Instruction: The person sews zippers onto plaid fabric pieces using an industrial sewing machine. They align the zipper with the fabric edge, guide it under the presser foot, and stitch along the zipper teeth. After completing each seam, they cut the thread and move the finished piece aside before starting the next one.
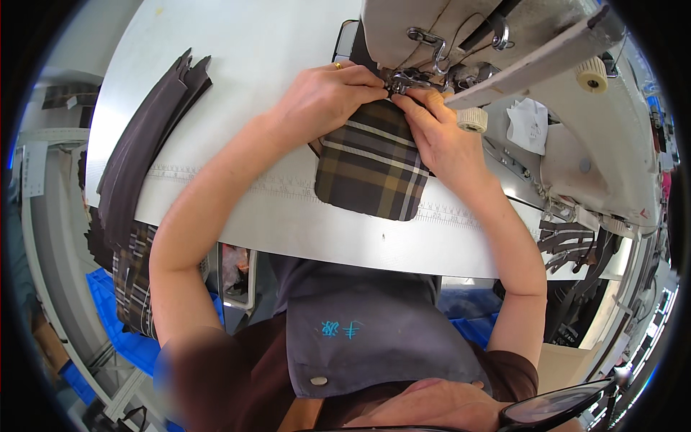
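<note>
A rounded plaid fabric piece (pixel 369 173) in brown, olive and white lies on the white sewing table, its upper edge at the presser foot (pixel 403 83) of the sewing machine (pixel 547 137). My left hand (pixel 324 101) has its fingers bent and pressed together on that edge, just left of the foot; what lies under the fingertips is partly hidden. My right hand (pixel 437 133) grips the same edge just right of the foot, with thumb and fingers close together. Both forearms reach over the front of the table.
Dark fabric strips (pixel 147 129) lie on the table (pixel 374 245) at left, with more plaid cloth (pixel 133 281) hanging below. Blue bins (pixel 108 317) stand beneath. Zipper-like dark strips (pixel 572 245) lie at right. A white paper scrap (pixel 527 126) rests by the machine.
</note>
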Demonstrator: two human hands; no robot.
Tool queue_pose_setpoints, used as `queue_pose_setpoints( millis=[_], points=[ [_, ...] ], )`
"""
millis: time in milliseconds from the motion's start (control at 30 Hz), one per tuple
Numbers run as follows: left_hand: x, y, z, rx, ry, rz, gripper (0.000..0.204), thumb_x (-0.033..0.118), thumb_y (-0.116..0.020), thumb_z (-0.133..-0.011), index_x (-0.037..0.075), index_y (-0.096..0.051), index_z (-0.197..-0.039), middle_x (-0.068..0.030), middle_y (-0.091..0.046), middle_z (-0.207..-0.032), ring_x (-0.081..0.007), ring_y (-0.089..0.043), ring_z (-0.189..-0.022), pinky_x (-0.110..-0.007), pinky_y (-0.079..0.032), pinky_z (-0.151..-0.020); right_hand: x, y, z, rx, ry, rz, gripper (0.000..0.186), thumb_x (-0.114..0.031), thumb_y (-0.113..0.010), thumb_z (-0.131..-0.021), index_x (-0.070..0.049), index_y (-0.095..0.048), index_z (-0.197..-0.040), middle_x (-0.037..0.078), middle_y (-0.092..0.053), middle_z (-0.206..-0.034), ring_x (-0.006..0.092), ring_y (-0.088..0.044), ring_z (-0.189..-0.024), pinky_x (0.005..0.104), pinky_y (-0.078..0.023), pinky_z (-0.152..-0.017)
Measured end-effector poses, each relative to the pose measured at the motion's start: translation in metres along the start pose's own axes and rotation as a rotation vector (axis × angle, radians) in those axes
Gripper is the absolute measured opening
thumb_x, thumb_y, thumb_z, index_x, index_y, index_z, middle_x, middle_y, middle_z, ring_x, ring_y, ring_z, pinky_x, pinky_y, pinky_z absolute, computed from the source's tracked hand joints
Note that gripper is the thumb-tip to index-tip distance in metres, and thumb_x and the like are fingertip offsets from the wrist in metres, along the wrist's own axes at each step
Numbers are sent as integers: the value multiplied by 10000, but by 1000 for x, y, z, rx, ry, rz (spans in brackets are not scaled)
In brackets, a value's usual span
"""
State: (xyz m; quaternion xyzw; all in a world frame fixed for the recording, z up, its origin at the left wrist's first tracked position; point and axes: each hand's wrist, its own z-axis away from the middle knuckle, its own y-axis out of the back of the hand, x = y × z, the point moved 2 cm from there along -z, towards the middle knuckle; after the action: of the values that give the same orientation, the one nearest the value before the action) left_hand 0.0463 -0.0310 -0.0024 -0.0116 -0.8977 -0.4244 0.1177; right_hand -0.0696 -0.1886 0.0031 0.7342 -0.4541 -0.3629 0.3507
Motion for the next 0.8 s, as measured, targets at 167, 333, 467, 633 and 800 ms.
queue_pose_setpoints(
  millis=[167, 333, 467, 633, 800],
  points=[
    [-1, 0, 1, 0, 15, -9, 260, 47, -590, -697, 99, -705, -924, 9, -660, -933, -191, -631, -868, -298, -534, -697, 0, 2, -3, 13, 12, -16, 328, 4, -638, -720, -74, -641, -1038, 63, -652, -1023, 259, -586, -797, 362, -478, -676],
    [-1, -2, 1, 9, 24, -32, 262, 44, -589, -699, 99, -706, -927, 8, -666, -941, -189, -633, -875, -296, -534, -700, 0, 1, -2, 15, -2, 1, 326, 8, -636, -724, -72, -644, -1040, 63, -649, -1011, 261, -587, -832, 362, -478, -692],
    [-2, -3, 1, 20, 21, -7, 267, 34, -591, -694, 96, -707, -926, 2, -673, -959, -190, -633, -882, -296, -534, -707, 1, 1, -2, 25, 4, -16, 317, 10, -631, -727, -70, -643, -1034, 73, -645, -1003, 268, -586, -842, 364, -477, -703],
    [-3, -4, -1, 16, 21, 37, 266, 16, -586, -689, 88, -709, -913, -5, -677, -975, -192, -631, -899, -299, -533, -724, -6, 24, 1, 100, 48, 3, 317, -54, -692, -726, -92, -661, -1040, 56, -632, -938, 263, -568, -809, 360, -455, -698],
    [-3, 0, 2, -12, 45, 48, 281, -2, -577, -682, 84, -709, -915, -6, -678, -981, -191, -631, -913, -297, -531, -737, 12, 220, 71, 433, -35, 312, 233, -217, -681, -783, -91, -683, -980, 55, -591, -777, 238, -564, -747, 320, -419, -707]
  ],
)
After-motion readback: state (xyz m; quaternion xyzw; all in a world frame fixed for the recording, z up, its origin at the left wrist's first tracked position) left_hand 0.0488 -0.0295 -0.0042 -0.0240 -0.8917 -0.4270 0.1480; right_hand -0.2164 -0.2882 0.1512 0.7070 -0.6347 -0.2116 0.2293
